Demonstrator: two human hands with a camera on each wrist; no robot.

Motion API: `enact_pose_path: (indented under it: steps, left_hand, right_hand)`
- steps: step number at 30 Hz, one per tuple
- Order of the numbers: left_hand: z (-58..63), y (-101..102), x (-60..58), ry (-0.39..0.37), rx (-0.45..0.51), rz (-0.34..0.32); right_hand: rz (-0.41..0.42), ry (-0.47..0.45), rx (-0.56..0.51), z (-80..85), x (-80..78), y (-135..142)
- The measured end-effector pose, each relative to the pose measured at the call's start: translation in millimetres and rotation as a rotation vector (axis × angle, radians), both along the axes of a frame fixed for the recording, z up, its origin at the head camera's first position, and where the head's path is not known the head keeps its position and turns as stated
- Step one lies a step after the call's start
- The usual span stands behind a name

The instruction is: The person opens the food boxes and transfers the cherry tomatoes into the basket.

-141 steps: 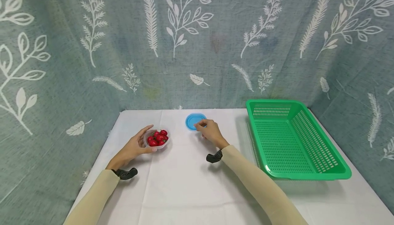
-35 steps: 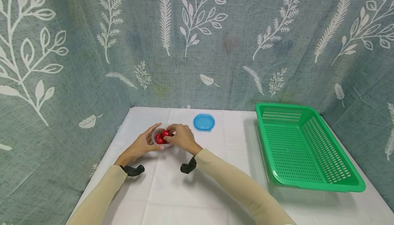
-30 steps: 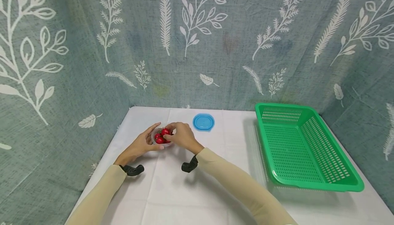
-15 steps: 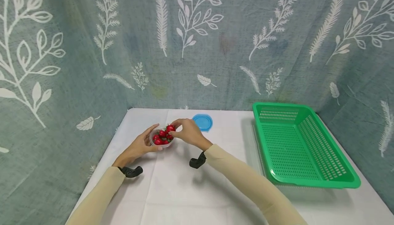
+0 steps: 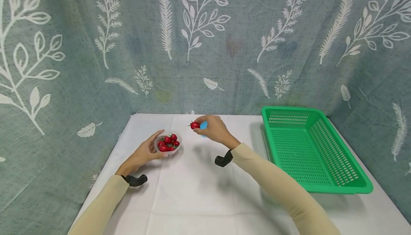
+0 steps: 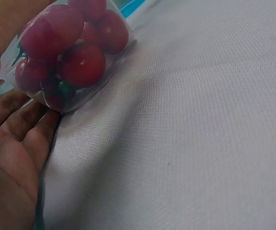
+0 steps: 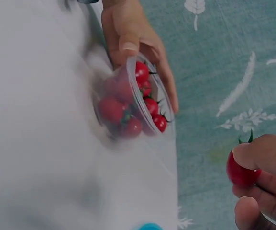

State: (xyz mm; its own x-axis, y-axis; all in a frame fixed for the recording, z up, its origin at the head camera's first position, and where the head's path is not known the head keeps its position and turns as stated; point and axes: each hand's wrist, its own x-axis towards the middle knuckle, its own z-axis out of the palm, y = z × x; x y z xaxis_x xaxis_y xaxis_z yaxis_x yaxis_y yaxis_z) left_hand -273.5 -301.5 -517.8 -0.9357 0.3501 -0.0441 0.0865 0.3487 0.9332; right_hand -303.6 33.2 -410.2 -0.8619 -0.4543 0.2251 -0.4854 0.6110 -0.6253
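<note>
My right hand (image 5: 216, 129) pinches one red cherry tomato (image 5: 194, 125) with a green stem, raised above the cloth. In the right wrist view that tomato (image 7: 238, 172) sits between thumb and fingers. At the left, my left hand (image 5: 141, 155) holds a clear plastic tub (image 5: 180, 145), thumb on the near side and fingers round the far side. Several more cherry tomatoes (image 6: 82, 64) lie in the tub, seen through its wall in the left wrist view. A blue lid (image 5: 203, 125) lies behind my right hand, mostly hidden by it.
A large green slotted basket (image 5: 318, 188) stands on the right side of the table, with nothing in it. White cloth (image 5: 189, 192) covers the table. A grey-green curtain (image 5: 199, 95) with leaf patterns closes off the back and sides.
My right hand went from the blue lid to the tub, took out a cherry tomato and has moved up and right with it. My left hand has stayed on the tub.
</note>
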Motion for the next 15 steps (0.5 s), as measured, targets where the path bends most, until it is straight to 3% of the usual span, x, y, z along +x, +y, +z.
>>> enact_pose_path:
  steps: [15]
  left_hand:
    - [0.6, -1.5, 0.1, -0.008, 0.005, -0.012]
  right_hand:
    - [-0.031, -0.017, -0.037, 16.0, 6.5, 50.3]
